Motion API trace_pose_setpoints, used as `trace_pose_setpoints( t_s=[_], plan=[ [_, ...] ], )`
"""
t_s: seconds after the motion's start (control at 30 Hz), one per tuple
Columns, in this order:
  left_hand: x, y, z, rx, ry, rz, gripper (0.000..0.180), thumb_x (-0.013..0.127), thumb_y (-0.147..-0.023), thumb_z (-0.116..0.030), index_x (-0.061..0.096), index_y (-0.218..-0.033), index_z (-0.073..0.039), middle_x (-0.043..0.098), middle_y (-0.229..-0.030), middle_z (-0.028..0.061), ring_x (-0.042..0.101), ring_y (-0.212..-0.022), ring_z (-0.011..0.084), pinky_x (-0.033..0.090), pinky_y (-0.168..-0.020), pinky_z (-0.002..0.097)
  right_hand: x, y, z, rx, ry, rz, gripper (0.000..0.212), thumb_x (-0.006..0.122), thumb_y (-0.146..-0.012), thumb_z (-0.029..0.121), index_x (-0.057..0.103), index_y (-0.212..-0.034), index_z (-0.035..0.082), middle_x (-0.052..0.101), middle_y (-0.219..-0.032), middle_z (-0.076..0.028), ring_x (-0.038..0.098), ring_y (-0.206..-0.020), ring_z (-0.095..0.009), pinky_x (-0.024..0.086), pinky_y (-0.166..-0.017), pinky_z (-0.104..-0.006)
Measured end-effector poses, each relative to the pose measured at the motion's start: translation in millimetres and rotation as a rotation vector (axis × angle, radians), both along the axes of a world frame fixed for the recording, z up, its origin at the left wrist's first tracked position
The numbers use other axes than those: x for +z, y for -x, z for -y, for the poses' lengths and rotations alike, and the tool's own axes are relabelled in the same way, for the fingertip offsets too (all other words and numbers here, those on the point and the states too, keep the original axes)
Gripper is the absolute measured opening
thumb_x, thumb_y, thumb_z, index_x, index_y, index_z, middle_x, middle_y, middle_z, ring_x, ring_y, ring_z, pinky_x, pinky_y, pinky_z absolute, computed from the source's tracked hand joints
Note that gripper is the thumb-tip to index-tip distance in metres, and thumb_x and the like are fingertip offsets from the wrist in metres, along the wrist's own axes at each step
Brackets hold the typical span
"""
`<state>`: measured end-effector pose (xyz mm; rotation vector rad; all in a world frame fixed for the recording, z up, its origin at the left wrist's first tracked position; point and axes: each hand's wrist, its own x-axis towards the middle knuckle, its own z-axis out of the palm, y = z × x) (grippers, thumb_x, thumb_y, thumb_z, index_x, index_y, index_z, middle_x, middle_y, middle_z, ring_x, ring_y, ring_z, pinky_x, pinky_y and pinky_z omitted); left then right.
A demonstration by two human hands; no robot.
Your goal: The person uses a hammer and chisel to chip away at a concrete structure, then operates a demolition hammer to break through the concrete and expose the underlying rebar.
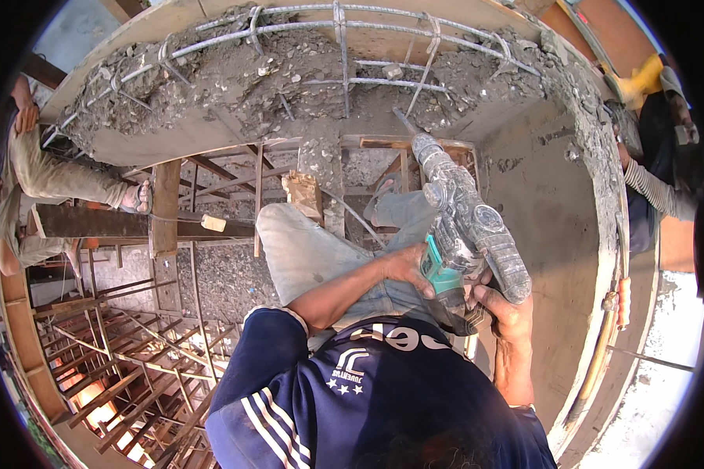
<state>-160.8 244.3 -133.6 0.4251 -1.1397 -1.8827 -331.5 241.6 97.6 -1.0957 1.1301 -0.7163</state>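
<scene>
Overhead, one sees that a rough concrete beam [211,86] closes off the far side, its broken edge crumbling around bare steel bars [341,47] tied with bent loops. On the right, a smooth grey wall [551,203] runs toward the person, its top rim chipped and ragged, so the working space is tight on that side. Toward the left the room opens out and drops away, past a dark wooden beam [94,221], to a lattice of wooden poles [105,399] below. Between these edges sit the person's dusty jeans [305,238], one knee bent outward near an upright wooden block [303,194]. Another person's foot [139,197] is at the far left, and a striped sleeve [651,187] shows beyond the wall's rim. The drill [469,199] lies aslant in front of the person, close to the wall, its bit [404,121] pointing at the concrete beam; whether the tip touches it cannot be told. Grey dust cakes its long body, with teal casing showing at the middle and a thick ribbed part at the rear. The left hand [405,267] is curled against the teal casing, its fingers partly hidden; the right hand [507,303] is bent around the rear end, gripping it from underneath.
</scene>
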Motion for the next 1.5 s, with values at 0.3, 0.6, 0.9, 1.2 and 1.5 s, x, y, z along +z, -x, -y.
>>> trace_pose_setpoints(
  t_s=[0.3,0.6,0.9,1.2,1.5],
  plan=[
    [12.2,13.3,25.6,0.11,-0.022,-0.184,0.105,0.097,-0.06,-0.033,0.044,-0.146,-0.004,0.056,-0.138,0.0097,0.05,-0.131,0.0233,0.037,-0.114,0.0416,27.1,-22.7,19.7,0.085,0.026,-0.203,0.018,0.076,-0.073,-0.004,0.066,-0.088,-0.002,0.066,-0.074,-0.006,0.063,-0.066,-0.013,0.052,-0.062,-0.0296],
    [6.1,12.6,51.5,0.254,0.158,-0.12,0.097,0.096,-0.057,-0.031,0.052,-0.139,-0.003,0.061,-0.131,0.0097,0.055,-0.124,0.0238,0.039,-0.112,0.0407,47.8,-49.0,42.3,0.241,0.115,-0.363,0.022,0.081,-0.074,0.001,0.066,-0.089,-0.003,0.066,-0.078,-0.007,0.063,-0.069,-0.015,0.052,-0.065,-0.0311],
    [-46.4,6.6,55.5,0.129,0.165,-0.089,0.098,0.097,-0.055,-0.036,0.055,-0.139,-0.008,0.061,-0.135,0.0097,0.053,-0.13,0.0259,0.038,-0.114,0.0429,-7.2,-49.7,22.8,0.314,0.367,-0.447,0.023,0.075,-0.073,0.003,0.068,-0.094,-0.001,0.071,-0.078,-0.007,0.067,-0.072,-0.013,0.053,-0.067,-0.0303],
    [-35.9,7.0,-21.5,0.407,-0.415,-0.244,0.093,0.094,-0.065,-0.032,0.05,-0.143,-0.006,0.062,-0.134,0.0078,0.056,-0.127,0.0231,0.041,-0.112,0.0397,-22.4,-80.3,-3.2,0.328,0.346,-0.309,0.032,0.076,-0.074,0.004,0.066,-0.103,-0.003,0.071,-0.09,-0.011,0.068,-0.08,-0.016,0.054,-0.073,-0.0322],
    [-39.9,1.0,-54.9,0.4,-0.436,-0.151,0.087,0.092,-0.068,-0.033,0.054,-0.141,-0.008,0.062,-0.134,0.0085,0.056,-0.127,0.0234,0.041,-0.112,0.0397,-84.4,-107.5,-45.6,0.438,0.691,-0.488,0.034,0.076,-0.073,0.02,0.062,-0.095,-0.002,0.069,-0.08,-0.022,0.069,-0.076,-0.044,0.057,-0.067,-0.0485]
  ],
)
